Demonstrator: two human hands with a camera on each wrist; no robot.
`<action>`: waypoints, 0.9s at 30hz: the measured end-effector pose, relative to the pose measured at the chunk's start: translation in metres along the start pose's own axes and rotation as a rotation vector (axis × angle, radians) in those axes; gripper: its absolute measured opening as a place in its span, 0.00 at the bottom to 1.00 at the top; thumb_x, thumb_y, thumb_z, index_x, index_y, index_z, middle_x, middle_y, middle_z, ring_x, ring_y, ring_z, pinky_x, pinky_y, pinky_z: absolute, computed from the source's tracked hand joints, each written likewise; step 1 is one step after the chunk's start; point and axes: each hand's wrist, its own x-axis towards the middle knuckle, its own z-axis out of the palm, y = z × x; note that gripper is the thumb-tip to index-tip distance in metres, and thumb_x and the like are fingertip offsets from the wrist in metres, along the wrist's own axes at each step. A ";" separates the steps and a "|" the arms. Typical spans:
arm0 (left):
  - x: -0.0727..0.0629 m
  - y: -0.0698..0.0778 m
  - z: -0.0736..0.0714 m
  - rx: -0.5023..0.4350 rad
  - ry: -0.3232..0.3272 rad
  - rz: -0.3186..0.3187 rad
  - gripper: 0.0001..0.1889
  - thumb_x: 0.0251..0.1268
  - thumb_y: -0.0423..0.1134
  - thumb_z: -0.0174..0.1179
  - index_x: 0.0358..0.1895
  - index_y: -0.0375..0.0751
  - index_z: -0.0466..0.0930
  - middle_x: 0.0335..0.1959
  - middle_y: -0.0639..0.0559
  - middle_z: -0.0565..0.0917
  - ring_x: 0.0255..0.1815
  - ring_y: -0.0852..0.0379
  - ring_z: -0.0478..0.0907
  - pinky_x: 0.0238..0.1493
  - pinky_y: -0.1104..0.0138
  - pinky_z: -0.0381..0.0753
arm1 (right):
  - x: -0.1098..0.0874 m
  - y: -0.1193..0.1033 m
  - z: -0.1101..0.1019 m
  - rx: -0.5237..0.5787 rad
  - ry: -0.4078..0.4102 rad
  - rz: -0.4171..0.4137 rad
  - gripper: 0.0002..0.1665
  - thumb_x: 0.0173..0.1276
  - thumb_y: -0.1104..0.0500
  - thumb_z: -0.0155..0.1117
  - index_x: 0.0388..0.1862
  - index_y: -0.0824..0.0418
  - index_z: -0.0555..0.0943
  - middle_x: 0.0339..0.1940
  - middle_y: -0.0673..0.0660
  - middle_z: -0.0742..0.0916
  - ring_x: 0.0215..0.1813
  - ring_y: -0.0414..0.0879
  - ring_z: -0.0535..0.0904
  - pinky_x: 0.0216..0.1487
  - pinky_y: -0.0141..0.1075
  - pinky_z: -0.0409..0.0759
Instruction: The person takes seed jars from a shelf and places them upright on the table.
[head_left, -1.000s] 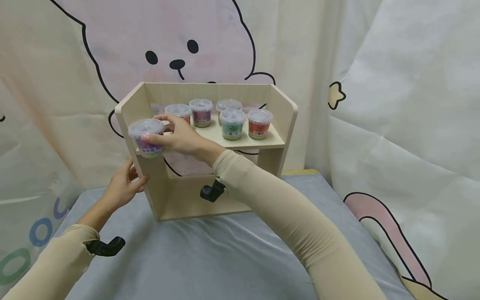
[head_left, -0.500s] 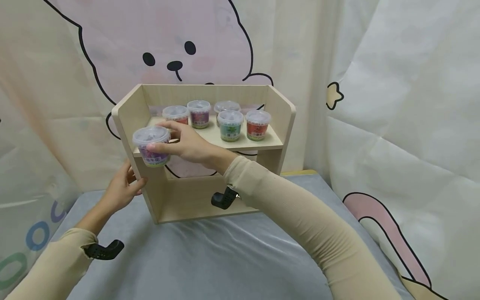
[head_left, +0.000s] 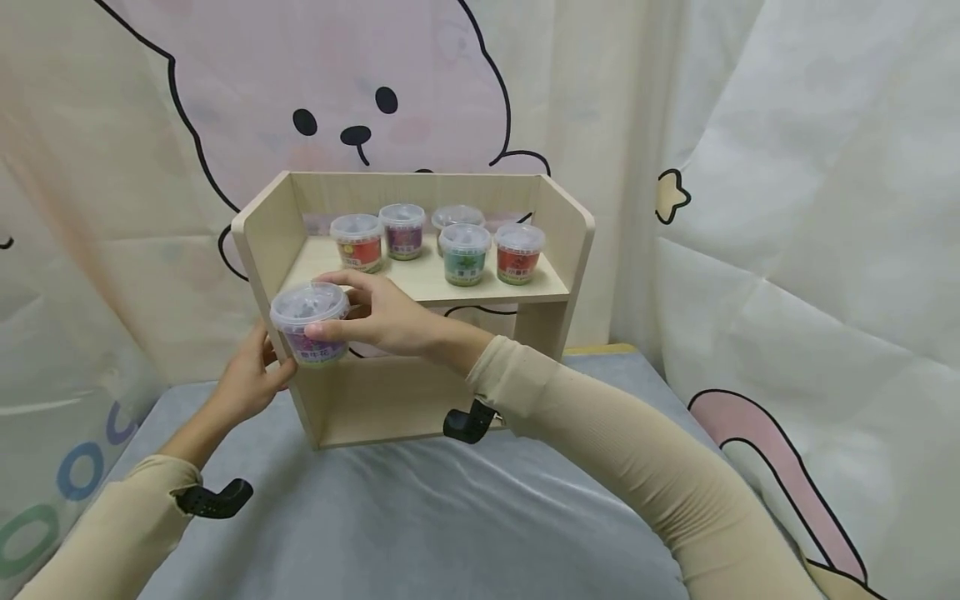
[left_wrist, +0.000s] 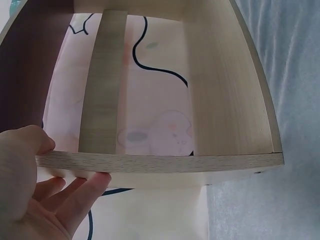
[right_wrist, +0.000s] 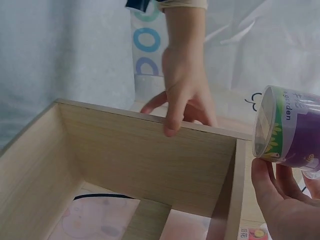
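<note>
My right hand [head_left: 393,317] grips a clear lidded plastic cup with a purple label [head_left: 311,325], held in front of the left end of a pale wooden shelf [head_left: 420,396]. In the right wrist view the purple-labelled cup [right_wrist: 292,127] shows its clear base, with fingers around its side. My left hand [head_left: 247,379] holds the front edge of the shelf's left side panel. The left wrist view shows the thumb [left_wrist: 32,139] on the panel's inner side and the fingers [left_wrist: 82,197] on its outer side.
On the upper board stand a red-labelled cup [head_left: 360,250] at left, a purple one [head_left: 403,237] behind, a green one [head_left: 465,262], another red one [head_left: 517,262] and a partly hidden cup [head_left: 457,215]. A grey-blue cloth [head_left: 420,525] covers the table.
My right hand has brought the purple-labelled cup down and slightly right, away from the upper board. The red-labelled cup at left has come into fuller view. My left hand stays on the panel.
</note>
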 end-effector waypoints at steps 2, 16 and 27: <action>0.001 0.000 0.000 0.002 0.001 0.006 0.41 0.71 0.31 0.56 0.81 0.48 0.44 0.72 0.22 0.63 0.63 0.16 0.70 0.30 0.59 0.88 | -0.002 0.003 0.001 0.003 -0.012 -0.003 0.39 0.71 0.62 0.64 0.78 0.56 0.62 0.62 0.62 0.82 0.54 0.42 0.83 0.54 0.30 0.81; 0.000 0.002 0.003 0.036 0.057 -0.005 0.41 0.69 0.30 0.56 0.81 0.44 0.45 0.71 0.21 0.65 0.63 0.15 0.69 0.53 0.32 0.77 | -0.018 0.043 0.014 0.001 -0.019 0.029 0.37 0.68 0.66 0.66 0.75 0.61 0.66 0.64 0.66 0.81 0.54 0.43 0.83 0.54 0.29 0.81; 0.003 0.005 0.007 0.032 0.089 -0.002 0.39 0.64 0.25 0.53 0.78 0.34 0.48 0.69 0.21 0.66 0.65 0.16 0.68 0.59 0.31 0.72 | -0.023 0.072 0.028 0.047 -0.009 0.054 0.37 0.67 0.68 0.67 0.74 0.62 0.67 0.61 0.65 0.82 0.50 0.39 0.81 0.55 0.29 0.81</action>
